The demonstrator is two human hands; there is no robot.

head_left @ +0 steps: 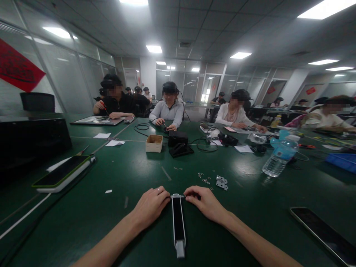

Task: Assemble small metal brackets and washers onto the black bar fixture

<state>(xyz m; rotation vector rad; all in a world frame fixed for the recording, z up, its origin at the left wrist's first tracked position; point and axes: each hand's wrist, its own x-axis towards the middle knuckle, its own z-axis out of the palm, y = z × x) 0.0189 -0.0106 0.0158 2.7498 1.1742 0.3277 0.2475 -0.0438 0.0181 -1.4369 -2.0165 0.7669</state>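
Note:
A long, narrow metal frame (180, 249) lies on the green table in front of me, with light rails, a dark middle and a block at its near end. A short crosspiece (177, 195) runs across its far end. My left hand (151, 204), with a ring on one finger, is closed at the left end of this crosspiece. On the other side, my right hand (205, 203) pinches the crosspiece's right end, where a small dark tip shows by the fingers. Beyond my right hand lie several small metal rings (205, 181) and several small metal plates (221, 182).
A phone (319, 231) lies at right, another (62, 172) on a white box at left. A water bottle (279, 157), small open box (154, 144) and black stand (180, 149) stand farther back. Several people wearing headgear sit across the table.

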